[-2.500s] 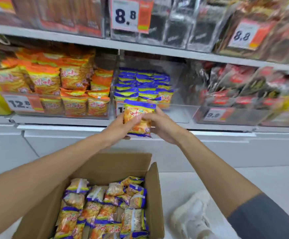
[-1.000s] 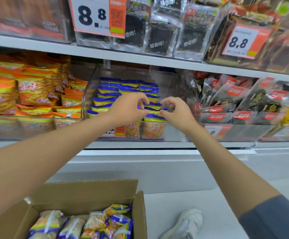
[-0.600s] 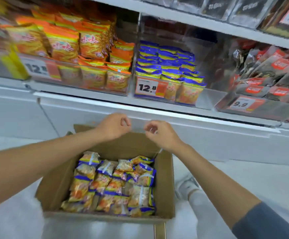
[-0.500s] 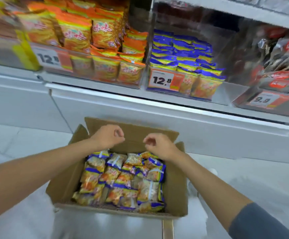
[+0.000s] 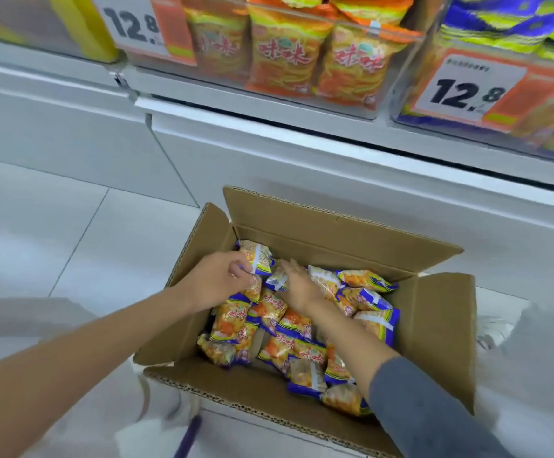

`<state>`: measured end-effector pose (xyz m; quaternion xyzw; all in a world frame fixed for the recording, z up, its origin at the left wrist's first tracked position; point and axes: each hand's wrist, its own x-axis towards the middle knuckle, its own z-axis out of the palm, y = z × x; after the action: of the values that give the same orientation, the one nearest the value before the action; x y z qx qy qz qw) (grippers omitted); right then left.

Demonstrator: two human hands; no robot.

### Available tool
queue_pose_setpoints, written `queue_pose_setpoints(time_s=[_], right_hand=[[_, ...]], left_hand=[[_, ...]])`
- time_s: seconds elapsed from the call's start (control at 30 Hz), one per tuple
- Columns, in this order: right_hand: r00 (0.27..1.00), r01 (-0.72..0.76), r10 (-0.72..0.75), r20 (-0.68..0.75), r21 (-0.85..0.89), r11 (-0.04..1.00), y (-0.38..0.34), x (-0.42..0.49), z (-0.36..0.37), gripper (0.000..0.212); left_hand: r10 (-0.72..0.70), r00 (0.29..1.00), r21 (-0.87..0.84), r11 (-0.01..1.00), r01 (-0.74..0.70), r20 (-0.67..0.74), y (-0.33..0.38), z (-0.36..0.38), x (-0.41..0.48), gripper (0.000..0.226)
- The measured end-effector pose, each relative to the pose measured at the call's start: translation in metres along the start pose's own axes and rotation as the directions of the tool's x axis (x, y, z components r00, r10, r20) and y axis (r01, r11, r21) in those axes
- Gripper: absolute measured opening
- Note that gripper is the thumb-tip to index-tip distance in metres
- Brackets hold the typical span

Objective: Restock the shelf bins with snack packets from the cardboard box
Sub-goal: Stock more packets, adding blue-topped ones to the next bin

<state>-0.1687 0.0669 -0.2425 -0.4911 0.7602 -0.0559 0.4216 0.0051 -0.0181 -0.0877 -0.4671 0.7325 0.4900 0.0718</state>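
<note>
left hand (image 5: 217, 281) grip pinching one snack packet (image 5: 256, 256) | right hand (image 5: 297, 284) grip lying open | one cardboard box (image 5: 440, 332) | two 12.8 price tags (image 5: 463, 84)

One view only, from a camera worn on the person's head, tilted steeply down and forward. It sits close above an open cardboard box (image 5: 440, 342) on the floor, which fills the lower centre of the frame. Both forearms enter from the bottom, the left from about 8 o'clock and the right from about 5 o'clock. The shelf front (image 5: 269, 127) runs across the top, from 10 to 2 o'clock, near enough that only the lowest bins and their price tags (image 5: 467, 84) show. The wide lens bends the edges.
</note>
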Motion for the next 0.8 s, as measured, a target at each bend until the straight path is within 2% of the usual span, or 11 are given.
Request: queue_pose_setpoints(time_s=[0.07,0.17,0.23,0.33,0.4,0.5,0.57,0.63,0.7,0.77,0.8], right_hand=[[1.000,0.004,-0.005,-0.006,-0.118,0.993,0.001,0.005,0.006,0.080],[0.996,0.036,-0.051,-0.078,-0.182,0.983,0.001,-0.002,0.001,0.061],[0.995,0.027,-0.031,-0.097,-0.051,0.998,0.003,-0.014,-0.010,0.050],[0.993,0.021,0.015,-0.118,0.296,0.955,0.000,-0.040,-0.040,0.033],[0.995,0.009,0.052,-0.088,0.578,0.816,-0.007,-0.059,-0.061,0.015],[0.996,-0.067,-0.006,0.087,0.806,0.589,-0.018,-0.085,-0.090,0.026],[0.989,-0.047,-0.098,0.114,0.853,0.519,-0.017,-0.096,-0.099,0.025],[0.998,-0.022,-0.036,0.046,0.870,0.493,-0.009,-0.098,-0.104,0.025],[0.993,0.022,0.072,-0.092,0.753,0.658,0.009,-0.093,-0.102,0.024],[0.983,0.030,0.056,-0.172,0.462,0.886,0.028,-0.086,-0.095,0.027],[0.988,0.020,0.032,-0.148,0.338,0.941,0.035,-0.082,-0.089,0.032]], left_hand=[[-0.003,1.000,-0.012,1.000,0.003,0.016,0.003,-0.003,0.002,0.016],[-0.016,1.000,-0.018,1.000,0.016,0.010,0.007,-0.009,0.008,0.020],[-0.020,1.000,-0.037,0.999,0.020,0.000,0.009,-0.009,0.011,0.020],[-0.031,1.000,-0.037,0.999,0.031,0.004,0.009,-0.002,0.015,0.024],[-0.037,0.996,-0.066,0.997,0.042,0.079,0.012,0.006,0.016,0.046],[0.015,0.966,-0.130,0.991,0.019,0.258,0.025,0.024,0.016,0.073],[0.030,0.949,-0.208,0.977,0.037,0.312,0.031,0.035,0.018,0.046],[0.009,0.966,-0.249,0.967,0.058,0.260,0.031,0.041,0.019,0.028],[-0.023,0.985,-0.285,0.956,0.072,0.172,0.022,0.043,0.023,0.042],[-0.049,0.993,-0.356,0.931,0.086,0.112,0.015,0.042,0.023,0.027],[-0.065,0.992,-0.382,0.919,0.100,0.104,0.011,0.041,0.022,0.021]])
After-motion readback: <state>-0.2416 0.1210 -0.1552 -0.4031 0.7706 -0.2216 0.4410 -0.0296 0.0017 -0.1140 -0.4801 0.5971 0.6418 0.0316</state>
